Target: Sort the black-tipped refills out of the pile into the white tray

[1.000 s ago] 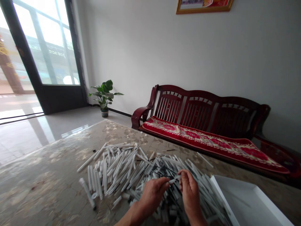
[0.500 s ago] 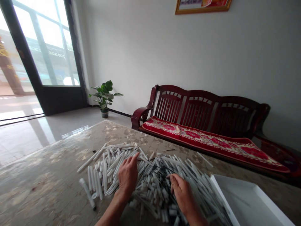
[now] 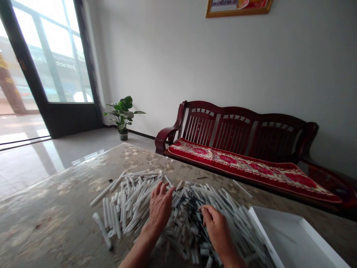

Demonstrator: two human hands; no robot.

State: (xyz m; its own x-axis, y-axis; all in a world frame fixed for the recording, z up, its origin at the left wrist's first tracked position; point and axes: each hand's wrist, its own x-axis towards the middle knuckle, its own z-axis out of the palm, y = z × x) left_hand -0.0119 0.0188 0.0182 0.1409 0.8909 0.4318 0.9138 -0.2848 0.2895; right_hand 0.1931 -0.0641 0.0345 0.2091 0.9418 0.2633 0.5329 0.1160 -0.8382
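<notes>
Patterned tabletop [image 3: 47, 223], white tubes [image 3: 131, 201] at all angles

**Strong daylight from the left, bowed edges**

I'm getting hard daylight through the glass door [image 3: 52, 52], blown nearly white, and it lays a long glare streak across the tile floor [image 3: 83, 158]. The wall [image 3: 223, 67] falls to an even, dim grey toward the right. Shadows stay soft beneath the left hand [image 3: 160, 208] and right hand [image 3: 217, 229], deepening only under the dark wooden bench [image 3: 237, 126]. The wide lens leans the door frame and stretches the desk [image 3: 55, 219] at the edges. Nothing looks badly out of focus.
</notes>
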